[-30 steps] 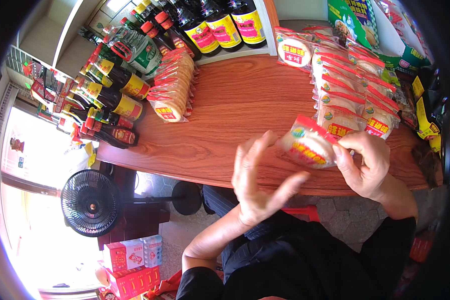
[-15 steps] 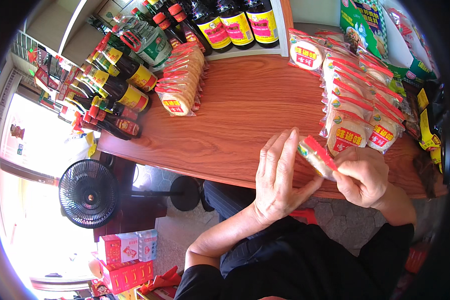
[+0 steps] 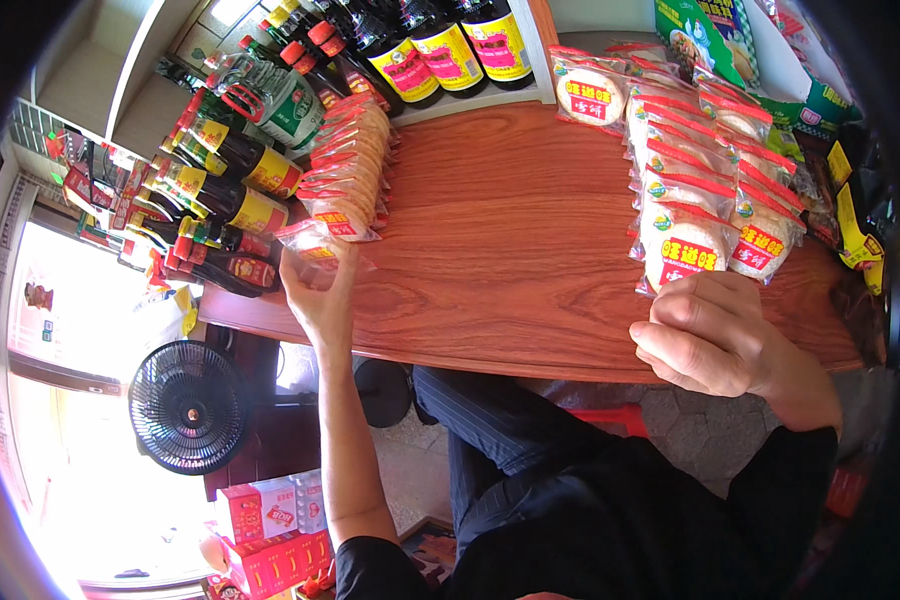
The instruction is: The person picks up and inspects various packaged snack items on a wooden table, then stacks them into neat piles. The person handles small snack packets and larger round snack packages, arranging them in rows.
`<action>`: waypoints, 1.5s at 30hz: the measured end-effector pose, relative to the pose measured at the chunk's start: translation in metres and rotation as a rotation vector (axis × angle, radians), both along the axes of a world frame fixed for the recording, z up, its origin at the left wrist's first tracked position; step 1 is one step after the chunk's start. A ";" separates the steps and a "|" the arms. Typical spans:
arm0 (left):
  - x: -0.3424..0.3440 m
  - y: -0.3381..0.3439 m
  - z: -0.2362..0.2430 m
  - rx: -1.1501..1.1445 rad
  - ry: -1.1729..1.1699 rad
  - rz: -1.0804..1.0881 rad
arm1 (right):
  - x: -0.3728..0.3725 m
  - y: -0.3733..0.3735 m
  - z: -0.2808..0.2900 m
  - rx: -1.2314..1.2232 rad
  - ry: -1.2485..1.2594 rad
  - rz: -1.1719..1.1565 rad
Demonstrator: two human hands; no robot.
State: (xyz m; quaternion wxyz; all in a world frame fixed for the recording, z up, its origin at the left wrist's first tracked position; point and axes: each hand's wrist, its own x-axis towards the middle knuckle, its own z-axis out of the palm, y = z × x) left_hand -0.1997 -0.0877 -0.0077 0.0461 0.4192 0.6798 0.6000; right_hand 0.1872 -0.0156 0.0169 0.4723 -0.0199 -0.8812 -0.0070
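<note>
At the near end of a row of overlapping rice cracker packets (image 3: 348, 165), my left hand (image 3: 320, 305) grips one clear, red-edged rice cracker packet (image 3: 313, 240) between thumb and fingers. That packet leans against the front of the row on the wooden counter. On the other side, my right hand (image 3: 708, 335) is closed with curled fingers, and no packet shows in it. It sits just in front of the nearest packet (image 3: 682, 245) of the right-hand rows, covering its lower edge. A single rice cracker packet (image 3: 590, 98) lies at the back of these rows.
Dark sauce bottles (image 3: 245, 205) and a large clear jug (image 3: 290, 112) flank the left row. More bottles (image 3: 450, 55) stand in the shelf behind the wooden counter (image 3: 480, 240). A green open carton (image 3: 810, 85) is at the back right. A black fan (image 3: 188, 408) stands below the counter's left end.
My left hand has swung left from the counter's front middle to the left row, and a packet is now there in it. My right hand no longer shows the packet it held.
</note>
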 end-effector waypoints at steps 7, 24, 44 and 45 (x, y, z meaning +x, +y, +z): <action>-0.027 0.029 -0.028 0.065 -0.032 -0.062 | 0.001 0.002 -0.001 0.008 -0.066 -0.025; -0.022 0.027 -0.033 0.017 0.032 -0.101 | 0.002 0.006 -0.004 0.054 -0.202 -0.050; 0.085 0.048 0.004 0.171 0.594 -0.100 | 0.005 0.003 -0.004 0.071 -0.226 -0.059; 0.096 0.061 0.010 0.138 0.650 -0.181 | 0.005 0.003 -0.004 0.075 -0.221 -0.057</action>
